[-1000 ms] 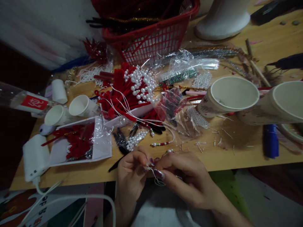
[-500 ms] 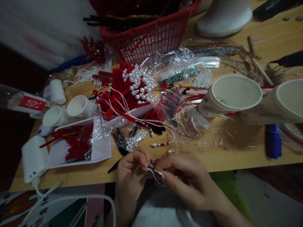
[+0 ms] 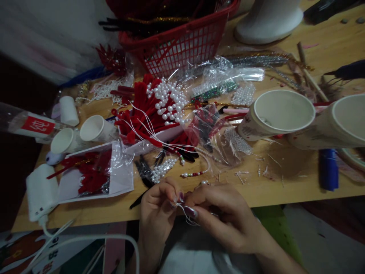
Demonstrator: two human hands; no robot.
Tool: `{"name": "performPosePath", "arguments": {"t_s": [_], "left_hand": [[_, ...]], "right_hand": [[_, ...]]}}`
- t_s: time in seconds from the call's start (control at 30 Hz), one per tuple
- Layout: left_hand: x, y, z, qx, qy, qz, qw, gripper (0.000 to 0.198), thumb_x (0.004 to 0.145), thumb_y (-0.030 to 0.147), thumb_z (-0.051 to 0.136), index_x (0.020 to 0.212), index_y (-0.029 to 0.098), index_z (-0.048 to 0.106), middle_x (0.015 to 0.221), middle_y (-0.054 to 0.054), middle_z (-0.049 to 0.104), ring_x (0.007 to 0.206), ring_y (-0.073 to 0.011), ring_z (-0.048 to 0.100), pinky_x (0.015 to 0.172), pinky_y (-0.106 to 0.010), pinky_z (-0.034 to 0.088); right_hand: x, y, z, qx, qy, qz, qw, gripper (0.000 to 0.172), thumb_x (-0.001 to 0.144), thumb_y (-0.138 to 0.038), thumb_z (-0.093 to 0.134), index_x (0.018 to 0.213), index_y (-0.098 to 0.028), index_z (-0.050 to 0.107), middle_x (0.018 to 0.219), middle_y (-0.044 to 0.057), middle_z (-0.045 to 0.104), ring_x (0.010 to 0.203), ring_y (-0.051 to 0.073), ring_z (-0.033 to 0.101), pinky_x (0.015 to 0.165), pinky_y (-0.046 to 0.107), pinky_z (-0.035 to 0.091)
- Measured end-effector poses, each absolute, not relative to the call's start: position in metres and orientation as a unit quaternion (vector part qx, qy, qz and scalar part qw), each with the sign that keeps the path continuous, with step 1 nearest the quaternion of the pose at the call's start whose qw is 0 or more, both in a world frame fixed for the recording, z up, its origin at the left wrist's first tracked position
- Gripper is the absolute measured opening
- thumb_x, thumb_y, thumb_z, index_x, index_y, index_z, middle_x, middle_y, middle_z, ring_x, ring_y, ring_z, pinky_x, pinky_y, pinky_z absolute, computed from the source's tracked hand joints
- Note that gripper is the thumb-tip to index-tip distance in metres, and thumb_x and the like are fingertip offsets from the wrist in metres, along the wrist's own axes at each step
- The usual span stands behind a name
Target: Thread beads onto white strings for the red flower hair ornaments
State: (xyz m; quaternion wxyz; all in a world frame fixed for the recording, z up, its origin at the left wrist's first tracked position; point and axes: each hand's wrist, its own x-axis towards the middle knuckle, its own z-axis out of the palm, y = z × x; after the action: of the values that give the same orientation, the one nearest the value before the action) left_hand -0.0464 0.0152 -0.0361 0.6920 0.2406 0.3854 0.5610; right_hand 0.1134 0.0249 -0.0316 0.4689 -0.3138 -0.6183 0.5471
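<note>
So there's a pretty cluttered table (image 3: 285, 190) with a red basket (image 3: 182, 47) toward the back, the person's right hand (image 3: 222, 217) and left hand (image 3: 157, 213) close together at the front edge, a beaded strand (image 3: 196, 174) just past them, and thin white thread (image 3: 188, 219) (kinda loopy underneath) pinched by both hands.

Red basket (image 3: 178, 43): I see it at the back.
Large paper cups (image 3: 281, 114): I count two at right.
White adapter (image 3: 42, 192): front left, its cable (image 3: 43, 221) attached.
</note>
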Motion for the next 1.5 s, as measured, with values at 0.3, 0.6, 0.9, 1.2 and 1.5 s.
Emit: {"name": "performPosePath", "arguments": {"t_s": [0.3, 0.6, 0.9, 1.2, 1.5], "left_hand": [[-0.0425, 0.0143, -0.0326, 0.281, 0.438, 0.561, 0.644, 0.027, 0.069, 0.032, 0.089, 0.062, 0.018, 0.067, 0.065, 0.003, 0.058, 0.059, -0.0071, 0.057, 0.056, -0.013, 0.049], [-0.0416, 0.0112, -0.0315, 0.281, 0.441, 0.567, 0.637, 0.019, 0.072, 0.026, 0.087, 0.066, 0.020, 0.070, 0.068, 0.003, 0.060, 0.061, -0.0069, 0.059, 0.055, -0.012, 0.049], [-0.0408, 0.0086, -0.0333, 0.315, 0.466, 0.568, 0.601, 0.019, 0.076, 0.026, 0.084, 0.066, 0.020, 0.069, 0.068, 0.004, 0.059, 0.063, -0.0065, 0.059, 0.059, -0.012, 0.050], [-0.0403, 0.0071, -0.0312, 0.336, 0.507, 0.550, 0.572, 0.023, 0.074, 0.031, 0.085, 0.064, 0.020, 0.067, 0.068, 0.003, 0.059, 0.061, -0.0086, 0.056, 0.055, -0.014, 0.049], [-0.0374, 0.0076, -0.0351, 0.348, 0.497, 0.573, 0.551, 0.027, 0.074, 0.036, 0.084, 0.064, 0.019, 0.066, 0.065, 0.002, 0.060, 0.058, -0.0092, 0.055, 0.052, -0.016, 0.048]], "right_hand": [[0.1141, 0.0226, -0.0347, -0.315, -0.617, 0.552, 0.464, 0.013, 0.092, -0.016, 0.057, 0.085, -0.014, 0.068, 0.061, -0.003, 0.056, 0.049, 0.007, 0.045, 0.046, 0.018, 0.035], [0.1144, 0.0228, -0.0343, -0.316, -0.614, 0.557, 0.461, 0.013, 0.092, -0.016, 0.056, 0.084, -0.015, 0.066, 0.060, -0.004, 0.053, 0.050, 0.007, 0.044, 0.047, 0.019, 0.034], [0.1169, 0.0228, -0.0349, -0.308, -0.601, 0.578, 0.459, 0.014, 0.092, -0.016, 0.056, 0.081, -0.015, 0.064, 0.058, -0.006, 0.045, 0.049, 0.006, 0.039, 0.045, 0.018, 0.030], [0.1177, 0.0222, -0.0349, -0.304, -0.592, 0.587, 0.461, 0.015, 0.093, -0.017, 0.055, 0.080, -0.016, 0.062, 0.058, -0.006, 0.045, 0.048, 0.007, 0.039, 0.045, 0.019, 0.030], [0.1162, 0.0207, -0.0348, -0.317, -0.584, 0.591, 0.458, 0.014, 0.092, -0.019, 0.056, 0.079, -0.018, 0.060, 0.053, -0.008, 0.040, 0.044, 0.007, 0.036, 0.041, 0.019, 0.028]]}}
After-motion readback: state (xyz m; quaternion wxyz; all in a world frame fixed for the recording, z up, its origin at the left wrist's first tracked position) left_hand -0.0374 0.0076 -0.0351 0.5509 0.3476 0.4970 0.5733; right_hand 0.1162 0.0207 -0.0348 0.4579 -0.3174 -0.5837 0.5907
